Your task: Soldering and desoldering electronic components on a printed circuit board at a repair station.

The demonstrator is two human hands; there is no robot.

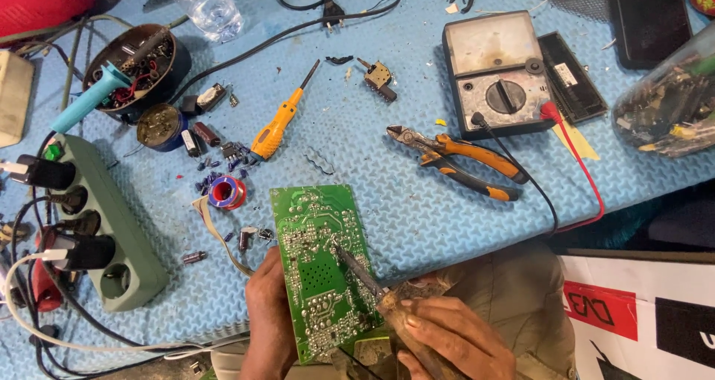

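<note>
My left hand grips the left edge of a green circuit board, held solder side up at the near edge of the blue mat. My right hand is closed around the worn handle of a soldering iron. Its metal tip touches the middle of the board. A small spool of solder wire lies just left of the board's top corner, among several loose capacitors.
Orange-handled cutting pliers and an orange screwdriver lie beyond the board. An analogue multimeter with red and black leads sits back right. A green power strip with plugs runs along the left. A round tin of parts stands back left.
</note>
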